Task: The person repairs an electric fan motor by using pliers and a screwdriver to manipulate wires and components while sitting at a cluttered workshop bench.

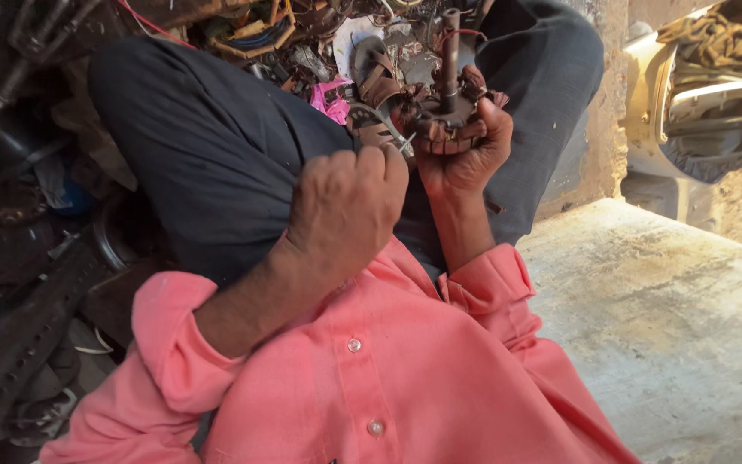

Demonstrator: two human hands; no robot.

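Rusty motor part (pixel 450 107) with upright shaft: raised over the lap, gripped from below by the right hand (pixel 465 150), whose fingers hide its underside. Left hand (pixel 347 206): fisted around a thin metal tool (pixel 406 143) (only the tip shows), touching the part. Surroundings: sandal (pixel 377 82), tangled wires (pixel 255 34), concrete slab (pixel 672 326).

Right hand (pixel 461 142) grips rusty motor part (pixel 448 107); left hand (pixel 349 202) fisted.

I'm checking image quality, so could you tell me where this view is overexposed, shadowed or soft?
Head view: glare blows out the pale panel at upper right; the clutter at left sinks into shadow; the left hand looks slightly soft; the right hand and motor part are evenly lit.
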